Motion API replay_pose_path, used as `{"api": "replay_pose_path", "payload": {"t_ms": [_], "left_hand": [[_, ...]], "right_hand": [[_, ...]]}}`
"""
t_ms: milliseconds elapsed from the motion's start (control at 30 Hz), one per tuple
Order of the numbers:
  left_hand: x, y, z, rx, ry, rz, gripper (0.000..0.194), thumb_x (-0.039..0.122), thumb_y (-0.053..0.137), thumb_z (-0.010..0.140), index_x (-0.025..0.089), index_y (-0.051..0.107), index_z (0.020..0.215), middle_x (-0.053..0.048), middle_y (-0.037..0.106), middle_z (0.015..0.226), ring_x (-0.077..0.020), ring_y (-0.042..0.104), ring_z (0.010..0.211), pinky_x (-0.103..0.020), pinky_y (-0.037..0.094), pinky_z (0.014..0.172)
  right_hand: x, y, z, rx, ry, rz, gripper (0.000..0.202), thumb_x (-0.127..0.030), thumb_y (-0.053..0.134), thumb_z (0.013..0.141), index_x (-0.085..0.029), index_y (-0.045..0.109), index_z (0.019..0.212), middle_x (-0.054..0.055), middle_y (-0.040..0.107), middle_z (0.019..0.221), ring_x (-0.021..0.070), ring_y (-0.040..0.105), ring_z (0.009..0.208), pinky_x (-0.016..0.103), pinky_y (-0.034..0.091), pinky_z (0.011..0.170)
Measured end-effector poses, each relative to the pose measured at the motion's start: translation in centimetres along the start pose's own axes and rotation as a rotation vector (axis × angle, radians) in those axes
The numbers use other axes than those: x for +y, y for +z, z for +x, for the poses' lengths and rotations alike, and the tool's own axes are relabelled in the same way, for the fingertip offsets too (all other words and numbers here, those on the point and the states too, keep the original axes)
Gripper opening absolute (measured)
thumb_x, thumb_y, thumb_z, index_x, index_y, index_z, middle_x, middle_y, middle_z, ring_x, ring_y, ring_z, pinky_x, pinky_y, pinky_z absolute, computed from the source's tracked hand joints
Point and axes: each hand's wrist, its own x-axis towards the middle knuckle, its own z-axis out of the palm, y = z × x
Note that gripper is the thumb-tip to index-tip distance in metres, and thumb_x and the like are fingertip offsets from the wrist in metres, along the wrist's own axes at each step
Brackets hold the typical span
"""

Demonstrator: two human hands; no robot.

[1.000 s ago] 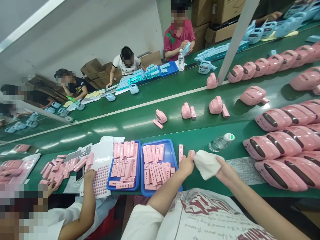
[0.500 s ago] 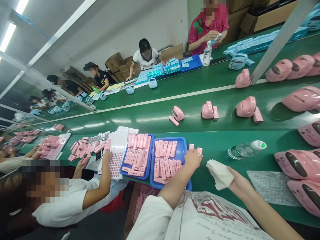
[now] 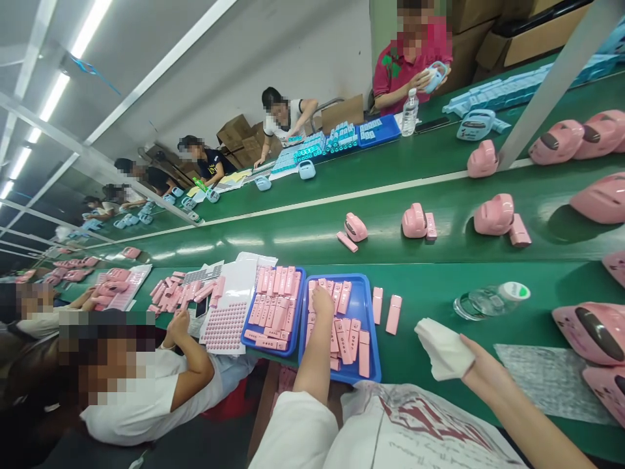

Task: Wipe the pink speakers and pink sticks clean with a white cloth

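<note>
My left hand (image 3: 323, 303) reaches into the right-hand blue tray (image 3: 375, 355), its fingers closed at a pink bar-shaped plastic piece (image 3: 311, 301) among several others; the fingertips are partly hidden. Small printed marks show on many of these pieces. Just right of the tray, two loose pink pieces (image 3: 393, 314) lie side by side on the green table. My right hand (image 3: 476, 365) grips a folded white cloth (image 3: 443, 346) above the table, near the front edge.
A clear bottle (image 3: 491, 301) lies on its side beyond the cloth. Pink rounded housings (image 3: 592, 333) stand at the right, near a translucent sheet (image 3: 541, 378). A second blue tray (image 3: 249, 332) and a co-worker (image 3: 141, 384) are at my left. More housings (image 3: 414, 220) line the middle strip.
My left hand has let go of two pink pieces on the table and moved left into the tray. My right hand still holds the cloth in nearly the same place.
</note>
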Motion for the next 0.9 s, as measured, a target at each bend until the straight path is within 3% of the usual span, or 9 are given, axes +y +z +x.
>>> {"api": "replay_pose_path", "payload": {"t_ms": [100, 200, 300, 400, 533, 600, 667, 767, 900], "left_hand": [[0.2, 0.2, 0.2, -0.052, -0.041, -0.159, 0.035, 0.032, 0.055, 0.085, 0.014, 0.052, 0.116, -0.01, 0.054, 0.117, -0.0213, 0.055, 0.102, -0.042, 0.048, 0.085], [1.2, -0.1, -0.7, -0.16, 0.006, -0.379, 0.034, 0.024, 0.052, 0.085, 0.012, 0.049, 0.116, -0.011, 0.058, 0.111, -0.0183, 0.058, 0.095, -0.034, 0.049, 0.08], [2.8, -0.4, -3.3, -0.312, 0.095, -0.574, 0.031, 0.026, 0.041, 0.087, 0.014, 0.048, 0.115, -0.008, 0.063, 0.095, -0.0149, 0.062, 0.08, -0.026, 0.05, 0.066], [4.9, -0.3, -6.9, -0.51, 0.175, -0.812, 0.034, 0.036, 0.04, 0.086, 0.017, 0.049, 0.112, -0.003, 0.062, 0.078, -0.0127, 0.06, 0.064, -0.024, 0.048, 0.056], [7.2, 0.3, -10.6, -0.805, 0.217, -1.174, 0.058, 0.06, 0.05, 0.077, 0.021, 0.043, 0.119, 0.002, 0.058, 0.072, -0.0084, 0.05, 0.043, -0.019, 0.036, 0.038], [8.0, 0.5, -11.5, -0.822, 0.192, -1.19, 0.07, 0.074, 0.041, 0.073, 0.02, 0.046, 0.117, 0.0, 0.059, 0.07, -0.0085, 0.049, 0.042, -0.019, 0.033, 0.035], [8.3, 0.6, -11.9, -0.754, 0.148, -1.237, 0.079, 0.081, 0.03, 0.07, 0.018, 0.052, 0.112, -0.004, 0.062, 0.073, -0.0119, 0.056, 0.052, -0.021, 0.039, 0.04], [8.3, 0.5, -12.1, -0.637, 0.165, -1.337, 0.086, 0.085, 0.029, 0.064, 0.018, 0.056, 0.109, -0.008, 0.065, 0.082, -0.0164, 0.061, 0.068, -0.023, 0.045, 0.05], [8.1, 0.2, -12.4, -0.741, 0.25, -1.294, 0.092, 0.088, 0.034, 0.055, 0.022, 0.052, 0.116, -0.006, 0.066, 0.082, -0.0129, 0.056, 0.053, -0.022, 0.04, 0.041]], "right_hand": [[-0.3, 1.5, -1.1, 0.004, 0.009, 0.014, 0.018, -0.016, 0.048, 0.081, -0.017, 0.064, 0.088, 0.01, 0.07, 0.092, 0.0232, 0.068, 0.084, 0.029, 0.058, 0.071], [-0.5, 2.6, -2.1, -0.045, -0.094, -0.028, 0.02, -0.024, 0.049, 0.083, -0.019, 0.065, 0.093, 0.011, 0.066, 0.109, 0.0249, 0.061, 0.103, 0.029, 0.056, 0.076], [-0.6, 3.9, -2.7, -0.147, -0.288, -0.109, 0.026, -0.037, 0.055, 0.081, -0.022, 0.064, 0.101, 0.008, 0.06, 0.121, 0.0243, 0.054, 0.115, 0.029, 0.053, 0.084], [-1.0, 6.2, -2.8, -0.201, -0.535, -0.31, 0.044, -0.051, 0.059, 0.076, -0.02, 0.063, 0.107, 0.009, 0.062, 0.116, 0.0285, 0.055, 0.111, 0.039, 0.05, 0.089], [-2.1, 9.7, -3.3, -0.271, -0.941, -0.671, 0.052, -0.059, 0.054, 0.077, -0.017, 0.065, 0.107, 0.012, 0.064, 0.113, 0.0314, 0.053, 0.113, 0.049, 0.038, 0.1], [-2.2, 10.7, -3.9, -0.409, -1.269, -0.922, 0.044, -0.049, 0.053, 0.082, -0.018, 0.064, 0.111, 0.012, 0.059, 0.12, 0.0299, 0.047, 0.12, 0.051, 0.03, 0.106], [-2.0, 11.0, -4.6, -0.597, -1.604, -1.21, 0.037, -0.038, 0.049, 0.087, -0.019, 0.06, 0.117, 0.012, 0.056, 0.125, 0.0275, 0.042, 0.125, 0.053, 0.026, 0.107], [-1.7, 10.5, -5.0, -0.79, -1.853, -1.395, 0.035, -0.028, 0.045, 0.09, -0.021, 0.055, 0.123, 0.011, 0.056, 0.125, 0.0236, 0.041, 0.126, 0.051, 0.027, 0.108], [-1.9, 10.3, -4.3, -0.516, -1.878, -1.275, 0.043, -0.029, 0.041, 0.091, -0.017, 0.045, 0.132, 0.016, 0.049, 0.132, 0.0255, 0.035, 0.13, 0.048, 0.036, 0.103]]}}
